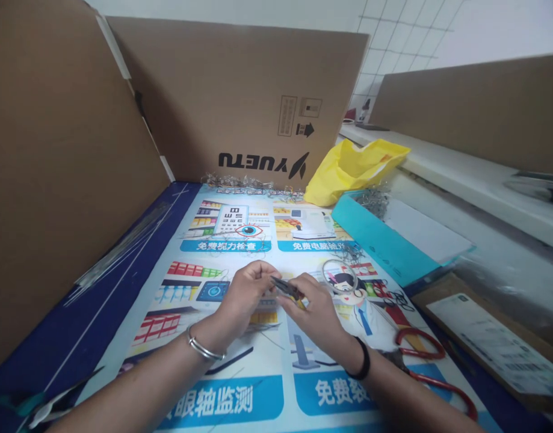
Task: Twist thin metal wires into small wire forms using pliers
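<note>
Well, at far left, thin straight silver wires [116, 255] lie on the dark blue tabletop [46, 346]. Above the colourful printed sheet [276, 361], the left hand [250, 296] pinches its fingertips together, on something too small to tell. Just beside it, the right hand [316, 307] grasps dark metal pliers with yellow handles [288, 287], tips at those fingertips. Further right are an open turquoise box [384, 248] holding tangled wire [373, 203] and red-handled scissors [420, 353].
</note>
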Action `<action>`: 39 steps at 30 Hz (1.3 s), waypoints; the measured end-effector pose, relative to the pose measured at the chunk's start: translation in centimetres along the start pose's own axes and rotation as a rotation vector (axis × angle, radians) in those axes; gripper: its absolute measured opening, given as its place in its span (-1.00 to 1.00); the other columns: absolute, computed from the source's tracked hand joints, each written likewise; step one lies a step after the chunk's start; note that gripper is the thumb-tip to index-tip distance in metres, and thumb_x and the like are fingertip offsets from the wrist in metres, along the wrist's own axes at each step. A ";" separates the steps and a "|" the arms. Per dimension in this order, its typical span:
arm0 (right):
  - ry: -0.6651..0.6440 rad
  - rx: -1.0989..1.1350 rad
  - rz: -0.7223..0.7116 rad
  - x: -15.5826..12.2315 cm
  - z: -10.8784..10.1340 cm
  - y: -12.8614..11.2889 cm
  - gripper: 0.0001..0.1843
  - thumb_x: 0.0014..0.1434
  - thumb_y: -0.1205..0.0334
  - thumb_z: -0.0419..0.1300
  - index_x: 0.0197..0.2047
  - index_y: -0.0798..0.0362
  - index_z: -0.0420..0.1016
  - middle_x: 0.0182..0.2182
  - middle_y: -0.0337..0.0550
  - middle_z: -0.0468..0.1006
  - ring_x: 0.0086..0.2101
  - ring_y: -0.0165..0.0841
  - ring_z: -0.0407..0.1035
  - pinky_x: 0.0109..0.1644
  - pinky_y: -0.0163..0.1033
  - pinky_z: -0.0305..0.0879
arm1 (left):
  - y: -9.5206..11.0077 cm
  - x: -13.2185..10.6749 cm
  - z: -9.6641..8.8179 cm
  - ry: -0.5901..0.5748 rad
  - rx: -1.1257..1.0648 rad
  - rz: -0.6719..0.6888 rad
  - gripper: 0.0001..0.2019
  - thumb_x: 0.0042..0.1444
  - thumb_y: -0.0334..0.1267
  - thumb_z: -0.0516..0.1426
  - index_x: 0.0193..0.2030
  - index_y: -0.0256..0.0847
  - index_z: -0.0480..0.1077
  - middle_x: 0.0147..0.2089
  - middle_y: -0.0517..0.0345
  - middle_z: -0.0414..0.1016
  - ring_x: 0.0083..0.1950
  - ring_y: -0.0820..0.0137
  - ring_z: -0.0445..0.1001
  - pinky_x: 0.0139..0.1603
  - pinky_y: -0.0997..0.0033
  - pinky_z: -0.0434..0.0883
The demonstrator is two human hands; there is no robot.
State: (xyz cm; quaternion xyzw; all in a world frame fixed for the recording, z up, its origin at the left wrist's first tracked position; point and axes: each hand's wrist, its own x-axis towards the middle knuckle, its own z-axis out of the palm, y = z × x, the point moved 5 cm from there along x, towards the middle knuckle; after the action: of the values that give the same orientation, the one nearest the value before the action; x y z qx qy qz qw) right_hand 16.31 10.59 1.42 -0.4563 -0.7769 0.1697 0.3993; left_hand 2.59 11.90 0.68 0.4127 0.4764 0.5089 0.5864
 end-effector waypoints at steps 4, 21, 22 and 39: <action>-0.016 0.035 0.022 -0.1 0.1 0.0 -0.88 0.08 0.29 0.15 -0.48 0.05 0.32 -0.53 -0.25 0.31 -0.47 -0.40 0.22 -0.41 -0.31 0.16 | -0.3 -0.3 0.3 -0.023 -0.005 -0.021 -0.96 -0.14 -0.37 0.18 -0.47 -0.24 0.39 -0.53 0.27 0.38 -0.50 0.52 0.30 -0.43 0.54 0.21; 0.043 0.124 0.064 -0.4 -0.2 0.5 -0.86 0.06 0.36 0.07 -0.50 0.04 0.20 -0.53 -0.29 0.25 -0.47 -0.42 0.18 -0.41 -0.32 0.10 | 0.8 0.7 0.0 -0.193 0.381 0.109 -0.89 -0.09 -0.29 0.16 -0.57 -0.22 0.37 -0.58 0.25 0.31 -0.50 0.47 0.22 -0.45 0.52 0.16; 0.049 0.121 0.078 -0.3 -0.3 0.6 -0.85 0.06 0.35 0.07 -0.51 0.04 0.18 -0.54 -0.29 0.24 -0.48 -0.42 0.17 -0.41 -0.32 0.09 | 0.6 0.8 0.0 -0.196 0.363 0.085 -0.88 -0.07 -0.26 0.16 -0.56 -0.22 0.37 -0.58 0.25 0.31 -0.50 0.47 0.22 -0.45 0.52 0.17; 0.017 0.072 -0.065 -0.7 0.2 -0.1 -0.86 -0.03 0.47 0.02 -0.43 0.06 0.31 -0.47 -0.21 0.30 -0.39 -0.35 0.19 -0.32 -0.26 0.13 | 0.5 0.2 0.1 -0.118 0.490 0.195 -0.87 0.05 -0.31 0.04 -0.50 -0.18 0.29 -0.55 0.29 0.31 -0.46 0.46 0.28 -0.36 0.49 0.21</action>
State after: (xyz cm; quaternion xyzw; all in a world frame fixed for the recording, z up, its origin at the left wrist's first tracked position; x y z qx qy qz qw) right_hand 16.27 9.91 1.02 -0.4179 -0.7812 0.1805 0.4273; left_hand 2.56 12.15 1.20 0.6152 0.5085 0.4073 0.4440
